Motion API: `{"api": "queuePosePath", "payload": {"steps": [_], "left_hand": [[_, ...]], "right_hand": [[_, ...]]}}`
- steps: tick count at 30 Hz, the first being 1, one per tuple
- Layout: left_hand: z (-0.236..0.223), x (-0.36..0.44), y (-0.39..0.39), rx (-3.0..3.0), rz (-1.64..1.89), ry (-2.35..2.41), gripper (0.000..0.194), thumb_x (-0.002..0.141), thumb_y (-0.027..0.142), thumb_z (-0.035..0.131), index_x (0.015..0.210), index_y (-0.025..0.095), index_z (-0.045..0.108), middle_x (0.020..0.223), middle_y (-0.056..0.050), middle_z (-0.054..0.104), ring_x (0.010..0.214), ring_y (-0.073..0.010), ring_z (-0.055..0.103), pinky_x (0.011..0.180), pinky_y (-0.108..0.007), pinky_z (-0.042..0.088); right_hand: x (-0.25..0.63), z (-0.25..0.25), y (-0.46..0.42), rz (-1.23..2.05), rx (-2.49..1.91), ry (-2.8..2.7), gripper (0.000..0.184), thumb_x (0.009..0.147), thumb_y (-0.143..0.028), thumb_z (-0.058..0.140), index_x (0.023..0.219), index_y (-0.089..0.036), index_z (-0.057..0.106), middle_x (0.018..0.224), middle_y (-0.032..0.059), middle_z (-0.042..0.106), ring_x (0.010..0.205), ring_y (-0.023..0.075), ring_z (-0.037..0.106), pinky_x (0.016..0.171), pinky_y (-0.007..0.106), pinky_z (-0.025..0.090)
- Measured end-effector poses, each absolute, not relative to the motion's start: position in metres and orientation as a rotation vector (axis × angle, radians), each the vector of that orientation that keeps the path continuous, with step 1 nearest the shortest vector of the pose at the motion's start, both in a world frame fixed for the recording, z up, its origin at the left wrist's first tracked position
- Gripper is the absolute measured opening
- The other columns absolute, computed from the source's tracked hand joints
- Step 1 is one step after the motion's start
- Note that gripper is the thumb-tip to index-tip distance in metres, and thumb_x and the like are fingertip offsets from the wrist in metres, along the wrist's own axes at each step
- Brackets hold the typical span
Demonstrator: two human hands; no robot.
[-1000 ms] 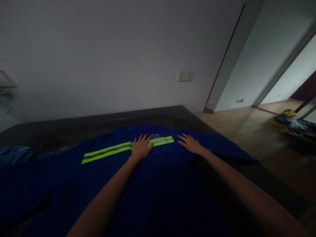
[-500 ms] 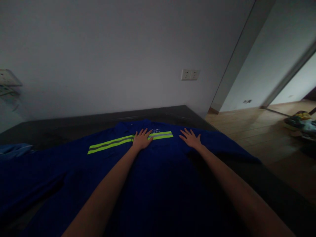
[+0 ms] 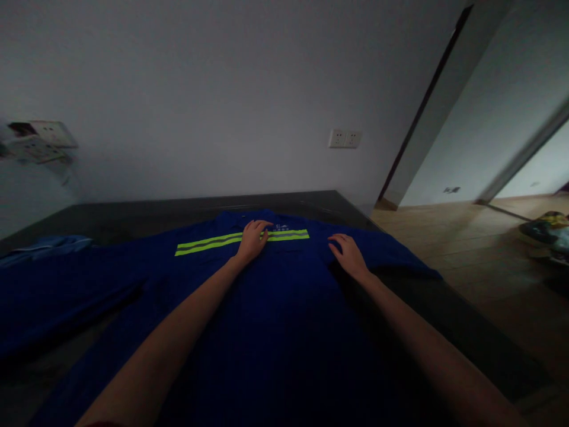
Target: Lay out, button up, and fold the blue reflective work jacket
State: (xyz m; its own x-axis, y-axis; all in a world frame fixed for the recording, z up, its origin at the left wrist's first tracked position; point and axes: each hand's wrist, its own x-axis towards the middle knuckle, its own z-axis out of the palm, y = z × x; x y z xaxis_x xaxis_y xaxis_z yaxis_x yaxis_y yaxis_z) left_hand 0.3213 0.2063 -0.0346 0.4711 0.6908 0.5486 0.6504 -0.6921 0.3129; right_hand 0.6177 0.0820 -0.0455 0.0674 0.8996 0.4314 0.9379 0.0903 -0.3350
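Note:
A dark blue work jacket (image 3: 284,290) lies spread out with its collar toward the wall and its sleeves out to both sides. Across the chest runs a yellow-green reflective stripe (image 3: 208,242) with a grey middle band. My left hand (image 3: 252,240) rests over the stripe near the front opening, fingers loosely bent, thumb apart, and holds nothing. By the shoulder and sleeve on the right is my right hand (image 3: 349,255), slightly curved, thumb away from the fingers, gripping nothing. White print (image 3: 281,227) shows above the stripe. The jacket's lower part fades into shadow.
The jacket lies on a dark tabletop (image 3: 311,201) against a grey wall. Lighter blue cloth (image 3: 57,244) lies at the left. Wall sockets (image 3: 345,139) are behind, with another socket (image 3: 52,134) at left. Bagged items (image 3: 551,228) sit on the wooden floor at right.
Both hands have gone from flat, spread fingers to loosely bent ones, staying near the same places on the jacket. The camera view has shifted slightly to the left.

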Motion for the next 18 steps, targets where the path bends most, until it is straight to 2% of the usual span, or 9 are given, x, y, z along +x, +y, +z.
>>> {"api": "queuePosePath", "payload": {"steps": [3, 6, 10, 14, 18], "left_hand": [[-0.013, 0.288, 0.170, 2.562, 0.980, 1.088, 0.032, 0.088, 0.023, 0.037, 0.109, 0.018, 0.061, 0.113, -0.006, 0.063, 0.108, -0.0178, 0.056, 0.100, -0.033, 0.040], [0.006, 0.237, 0.124, 2.482, 0.844, 1.139, 0.032, 0.086, 0.030, 0.040, 0.105, 0.018, 0.062, 0.107, -0.006, 0.066, 0.102, -0.0197, 0.059, 0.095, -0.034, 0.044], [0.021, 0.158, 0.058, 2.372, 0.693, 1.328, 0.036, 0.085, 0.041, 0.041, 0.105, 0.020, 0.062, 0.103, -0.003, 0.069, 0.094, -0.0191, 0.063, 0.087, -0.031, 0.048], [0.017, 0.082, -0.014, 2.196, 0.591, 1.703, 0.037, 0.082, 0.046, 0.042, 0.102, 0.021, 0.061, 0.102, -0.001, 0.069, 0.093, -0.0189, 0.062, 0.087, -0.032, 0.047], [-0.002, 0.027, -0.091, 2.007, 0.459, 2.122, 0.033, 0.081, 0.050, 0.039, 0.087, 0.025, 0.059, 0.085, 0.002, 0.068, 0.079, -0.0199, 0.063, 0.073, -0.031, 0.047]], "right_hand": [[0.602, -0.038, 0.043, 0.004, -1.714, -1.882, 0.030, 0.088, -0.034, 0.043, 0.108, -0.022, 0.061, 0.115, 0.0088, 0.059, 0.110, 0.0252, 0.051, 0.097, 0.042, 0.039], [0.591, -0.033, -0.002, 0.115, -1.666, -1.896, 0.024, 0.085, -0.034, 0.047, 0.099, -0.022, 0.063, 0.103, 0.0074, 0.062, 0.099, 0.0237, 0.056, 0.090, 0.039, 0.043], [0.581, -0.029, -0.061, 0.277, -1.730, -1.863, 0.023, 0.083, -0.041, 0.049, 0.087, -0.023, 0.062, 0.082, 0.0037, 0.064, 0.075, 0.0194, 0.060, 0.069, 0.031, 0.047], [0.580, -0.033, -0.113, 0.372, -2.017, -1.768, 0.037, 0.083, -0.057, 0.043, 0.079, -0.025, 0.060, 0.066, 0.0021, 0.065, 0.061, 0.0211, 0.062, 0.058, 0.032, 0.046], [0.590, -0.049, -0.170, 0.373, -2.379, -1.606, 0.051, 0.075, -0.071, 0.040, 0.074, -0.028, 0.067, 0.071, 0.0092, 0.071, 0.068, 0.0316, 0.066, 0.060, 0.041, 0.048]]}}
